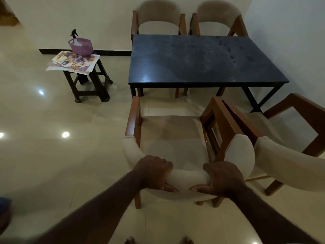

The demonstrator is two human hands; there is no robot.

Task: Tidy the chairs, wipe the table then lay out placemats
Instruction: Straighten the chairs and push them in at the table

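1. Open floor (pixel 52 155) stretches wide to the left of the near chair (pixel 172 134).
2. A narrow strip of floor separates the near chair's seat front from the table (pixel 202 59).
3. The right chair (pixel 290 131), turned askew, crowds the near chair's right arm; contact cannot be told.
4. The far-left chair (pixel 159 18) and far-right chair (pixel 218 18) line the table's far edge, backed by the wall (pixel 70 14).
5. A floor gap lies between the table and the stool (pixel 91 81), whose top is filled by placemats (pixel 72 62) and a basket (pixel 80 45).

Dark stool (pixel 98 83) on glossy tiled floor (pixel 52 155); purple basket (pixel 81 48) atop
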